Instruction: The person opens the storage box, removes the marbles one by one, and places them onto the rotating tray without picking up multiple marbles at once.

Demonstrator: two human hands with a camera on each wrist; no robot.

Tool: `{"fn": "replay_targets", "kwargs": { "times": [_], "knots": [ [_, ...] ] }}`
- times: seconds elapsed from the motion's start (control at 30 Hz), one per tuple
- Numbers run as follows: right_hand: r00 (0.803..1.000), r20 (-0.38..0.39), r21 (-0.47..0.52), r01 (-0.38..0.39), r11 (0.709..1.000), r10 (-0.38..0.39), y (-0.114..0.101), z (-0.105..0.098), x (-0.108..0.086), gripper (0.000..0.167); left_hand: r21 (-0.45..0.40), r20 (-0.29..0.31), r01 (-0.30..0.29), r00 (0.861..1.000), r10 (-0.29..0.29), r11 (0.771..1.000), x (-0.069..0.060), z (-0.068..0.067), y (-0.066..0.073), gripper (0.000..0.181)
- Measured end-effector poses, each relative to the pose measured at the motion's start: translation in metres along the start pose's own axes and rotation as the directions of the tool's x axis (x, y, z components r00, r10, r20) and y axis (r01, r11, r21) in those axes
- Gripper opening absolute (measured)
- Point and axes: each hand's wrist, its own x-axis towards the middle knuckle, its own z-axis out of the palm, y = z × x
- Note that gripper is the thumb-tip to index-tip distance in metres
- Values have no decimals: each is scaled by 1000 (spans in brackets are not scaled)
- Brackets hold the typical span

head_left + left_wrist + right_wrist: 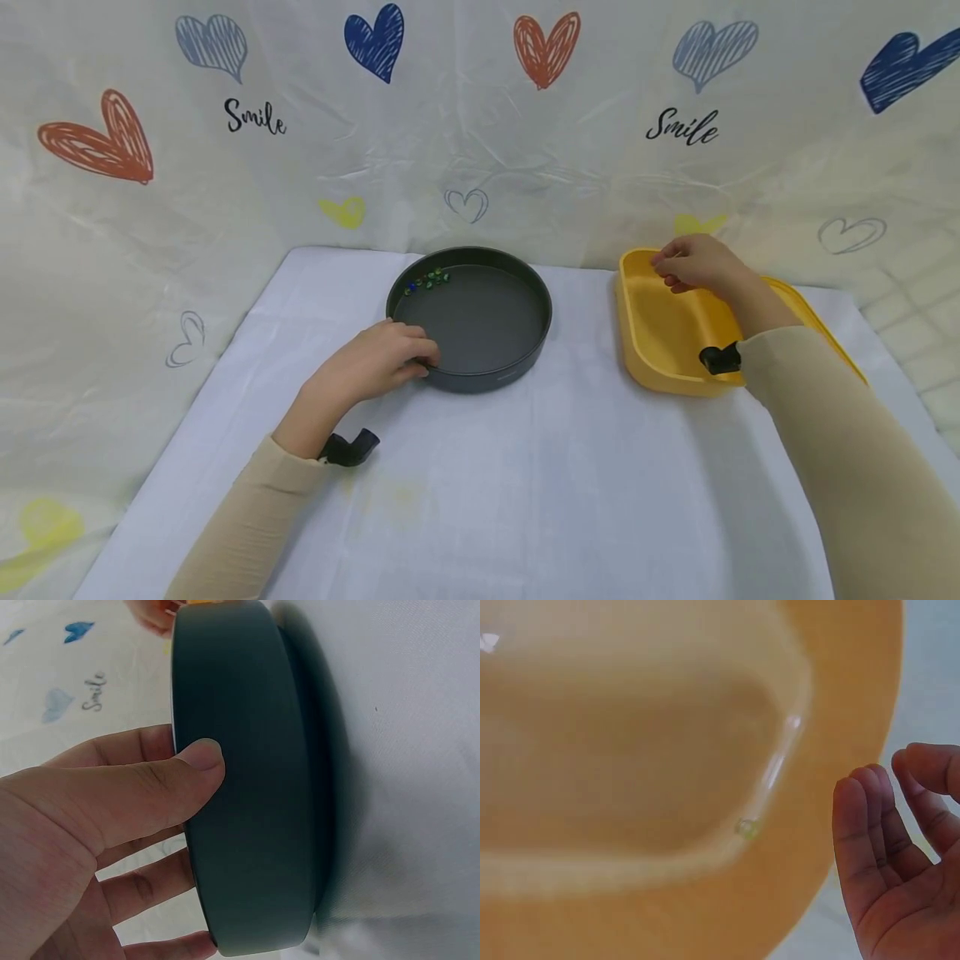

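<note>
My left hand (382, 358) grips the near-left rim of a round dark grey pan (480, 325). In the left wrist view the thumb lies on the pan's outer wall (247, 847), with the fingers going over the rim. Several small glass marbles (429, 283), mostly green, lie by the pan's far-left wall. Over the far end of a yellow rectangular container (660, 333) hovers my right hand (697, 265), its fingers loosely bent and nothing visible in them. One greenish marble (746, 827) lies in a corner of the container in the right wrist view.
A yellow rim or lid (813, 321) shows beside the container on the right, partly hidden by my right forearm. White cloth (525, 483) covers the table. Behind it hangs a pale sheet (465, 125) printed with hearts.
</note>
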Motion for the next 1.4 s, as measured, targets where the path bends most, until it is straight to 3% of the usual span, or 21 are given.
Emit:
{"fn": "replay_targets", "kwargs": {
  "times": [0.3, 0.47, 0.63, 0.77, 1.0, 1.17, 1.4],
  "knots": [
    [998, 7, 6, -63, 998, 63, 27, -7, -2, 43, 8, 12, 8, 1000, -8, 1000, 0, 0, -1, 16],
    [993, 79, -51, -80, 996, 84, 35, -8, 0, 50, 10, 16, 8, 1000, -8, 1000, 0, -1, 0, 15],
    [987, 159, -155, -14, 988, 39, 33, -6, 2, 54, 20, 15, 10, 1000, -10, 1000, -1, 1, -2, 16],
    [972, 233, -176, 0, 984, 42, 31, -2, 2, 54, 16, 13, 8, 1000, -9, 1000, -1, 3, -2, 17],
    [975, 221, -185, 10, 983, 32, 28, 3, 4, 48, 13, 13, 9, 1000, -9, 1000, 0, 2, -2, 17],
    [966, 254, -187, -8, 982, 56, 24, 4, 5, 39, 16, 18, 14, 1000, -14, 1000, 0, 2, -2, 17],
    [971, 232, -158, -23, 987, 60, 19, 5, 5, 40, 20, 30, 26, 999, -26, 999, -1, 1, -1, 17]
  ]
}}
